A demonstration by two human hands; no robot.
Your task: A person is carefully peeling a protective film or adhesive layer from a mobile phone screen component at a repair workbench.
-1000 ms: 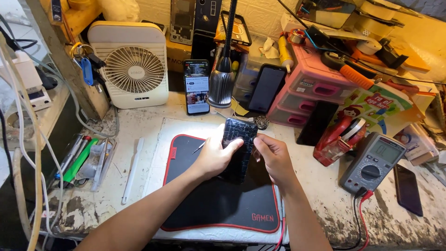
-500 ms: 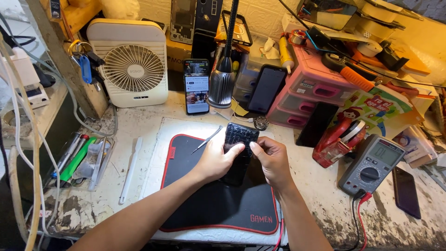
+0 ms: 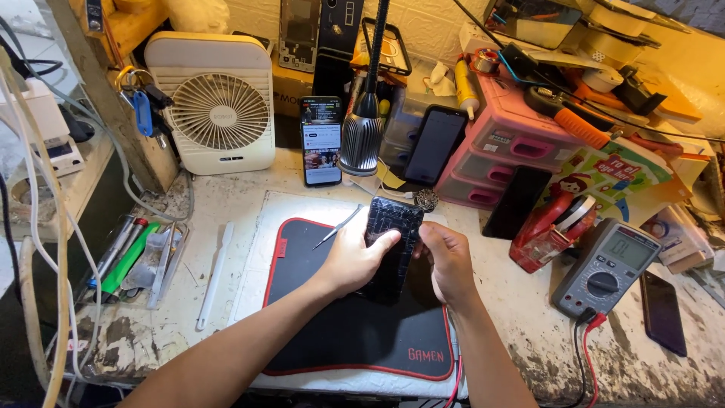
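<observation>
Two hands grip one cracked black phone (image 3: 393, 245) between them: left hand (image 3: 351, 261) and right hand (image 3: 447, 261).

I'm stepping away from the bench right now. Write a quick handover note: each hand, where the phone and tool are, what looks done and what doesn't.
Left hand: holds the dark phone from its left side, thumb across its cracked face, with a thin metal tool tucked in the fingers.
Right hand: grips the phone's right edge.
The phone is held just above the black mat, under the lamp.
Done: phone picked up, tool in hand.
Left: the phone looks unopened; no parts lie on the mat.
</observation>
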